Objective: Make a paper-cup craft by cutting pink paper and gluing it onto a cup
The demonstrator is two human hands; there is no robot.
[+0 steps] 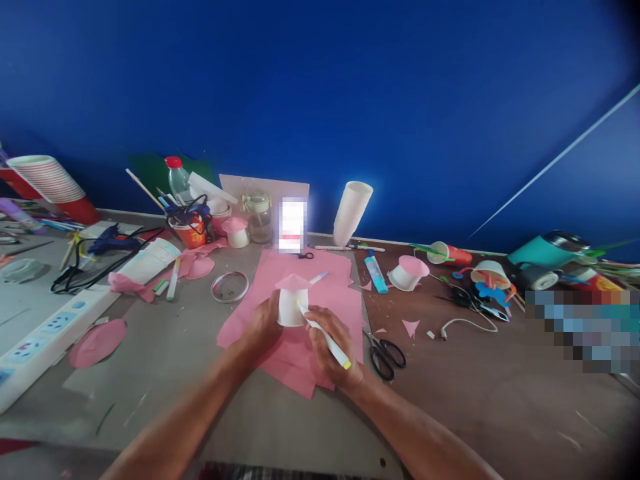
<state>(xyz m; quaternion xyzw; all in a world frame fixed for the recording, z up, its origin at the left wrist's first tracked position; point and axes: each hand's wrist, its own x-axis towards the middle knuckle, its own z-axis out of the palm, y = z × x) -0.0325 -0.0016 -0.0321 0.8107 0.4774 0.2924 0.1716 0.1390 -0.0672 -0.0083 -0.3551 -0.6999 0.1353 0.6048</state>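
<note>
My left hand [264, 321] grips the left side of a white paper cup [289, 308], which stands rim down with a pink paper cone [293, 283] on top. In my right hand [334, 340] is a white marker [330, 343] with a yellow end. Its tip meets the cup's front, where a small yellow mark shows. Both hands are over pink paper sheets [245, 320]. Black-handled scissors [387, 357] lie to the right of my right hand. Behind the cup, a pale marker cap or pen [319, 277] rests on the pink paper.
A power strip [55, 327] and a pink paper disc [97, 342] lie left. Stacked white cups [353, 212] lean near the blue wall. To the right are a pink-topped cup [407, 273], a light-blue glue or marker packet [375, 274] and a white cable [470, 325].
</note>
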